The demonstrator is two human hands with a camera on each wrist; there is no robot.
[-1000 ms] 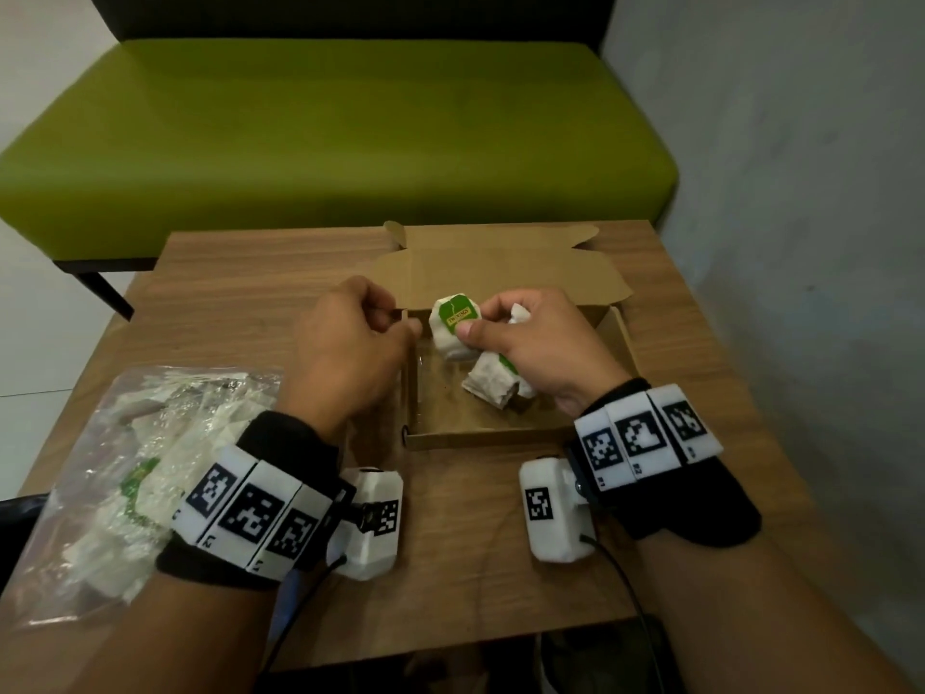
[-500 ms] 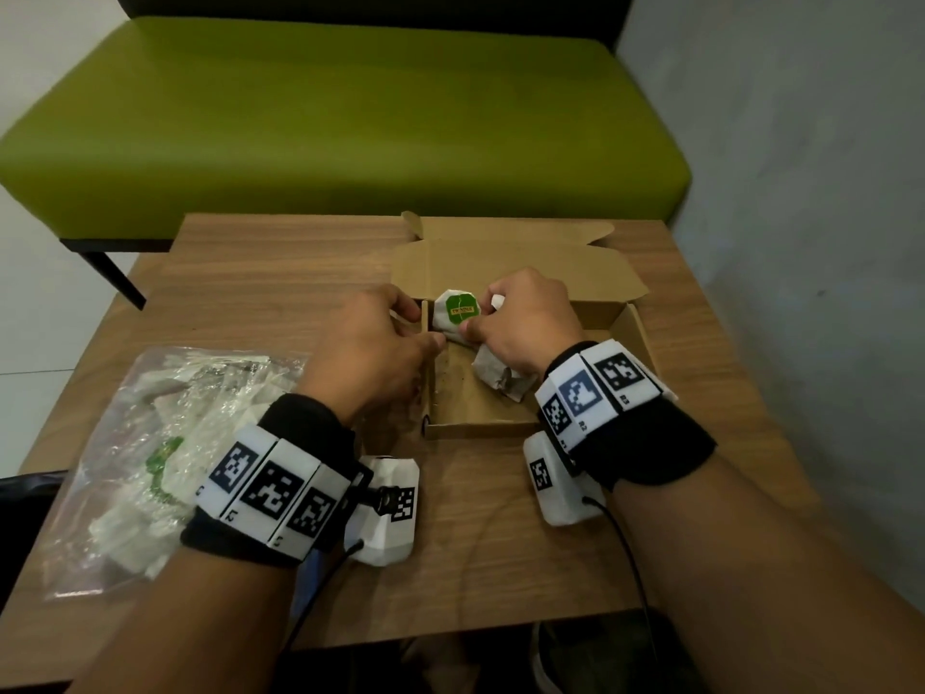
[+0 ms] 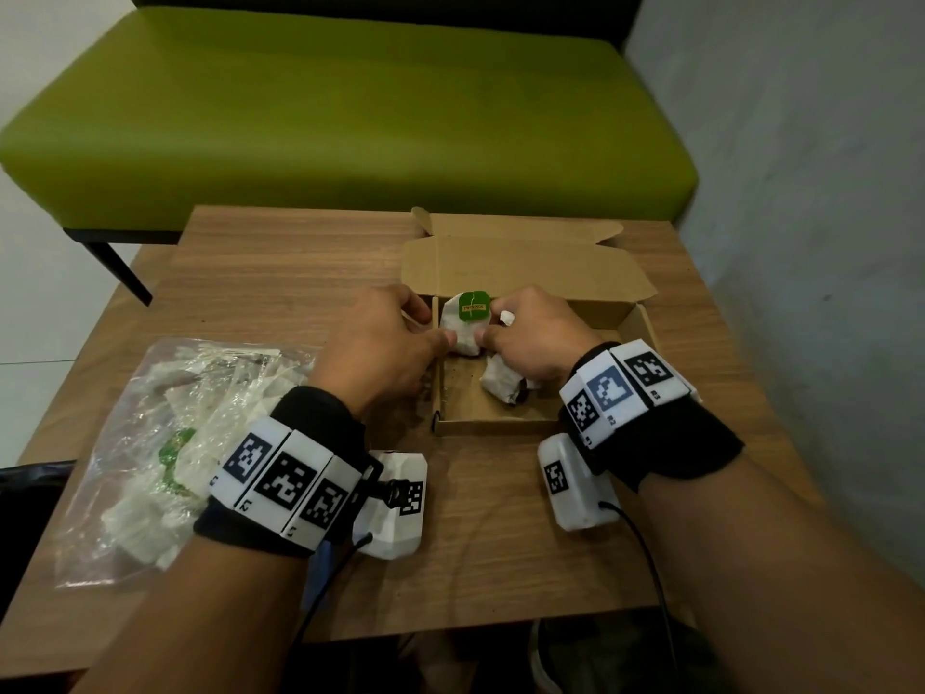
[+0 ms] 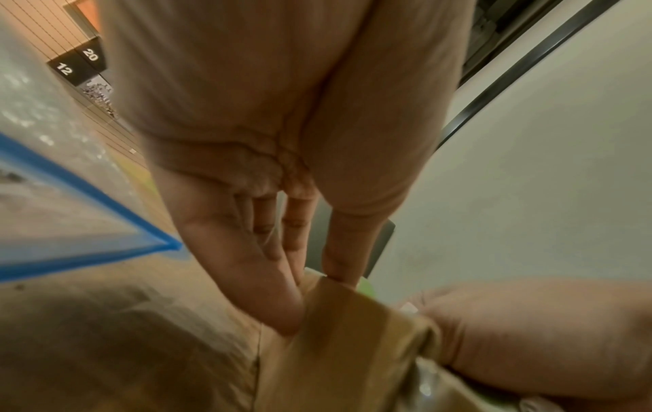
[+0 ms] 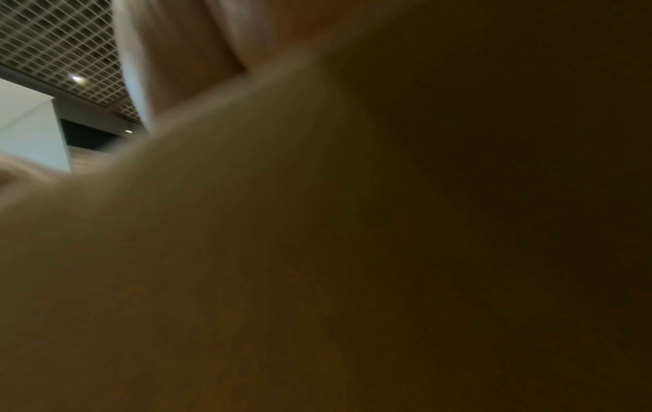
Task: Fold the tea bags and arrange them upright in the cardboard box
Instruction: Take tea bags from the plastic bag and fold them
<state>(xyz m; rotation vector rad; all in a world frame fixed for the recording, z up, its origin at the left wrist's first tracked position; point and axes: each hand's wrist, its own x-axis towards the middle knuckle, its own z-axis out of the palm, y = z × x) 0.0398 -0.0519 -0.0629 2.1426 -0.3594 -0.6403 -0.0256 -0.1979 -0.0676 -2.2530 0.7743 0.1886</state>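
The open cardboard box (image 3: 635,325) lies on the wooden table with its lid folded back. A folded white tea bag with a green tag (image 3: 468,320) stands in the box's far left corner. My right hand (image 3: 488,323) pinches it from the right, thumb low on the bag. My left hand (image 3: 435,325) pinches the box's left wall (image 4: 345,320), fingers outside and thumb over the rim against the bag. A second folded tea bag (image 3: 503,383) lies on the box floor under my right palm. The right wrist view is dark and blurred.
A clear plastic bag of loose tea bags (image 3: 165,443) lies on the table's left side. A green bench (image 3: 350,117) stands behind the table, and a grey wall (image 3: 801,242) runs along the right.
My right hand has brought the tagged tea bag down into the box's far left corner. My left hand has stayed at the left wall.
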